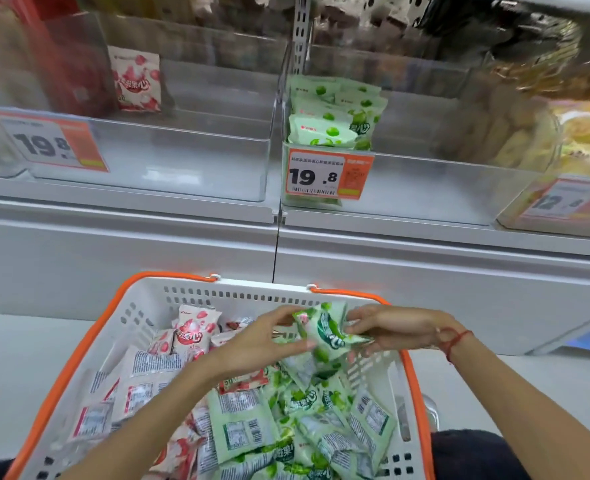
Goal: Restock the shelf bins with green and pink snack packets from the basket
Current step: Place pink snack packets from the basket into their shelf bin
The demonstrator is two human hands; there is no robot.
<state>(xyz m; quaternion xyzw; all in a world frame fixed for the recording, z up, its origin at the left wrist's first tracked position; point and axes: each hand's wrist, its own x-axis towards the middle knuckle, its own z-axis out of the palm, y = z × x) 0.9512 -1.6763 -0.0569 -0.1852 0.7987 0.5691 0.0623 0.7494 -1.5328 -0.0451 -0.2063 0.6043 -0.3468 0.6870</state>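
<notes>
Head view: green packet (324, 332), long axis tilted down to the right, printed face up, pinched between left hand (265, 336) and right hand (395, 329) above the white, orange-rimmed basket (89, 344). Bin tags (326, 174) read "19.8".

A pale grey metal shelf front (425, 244) is seen running across the view, split by a dark vertical seam. A perforated white upright (300, 32) rises behind. Light grey floor (27, 358) is lit evenly.
</notes>
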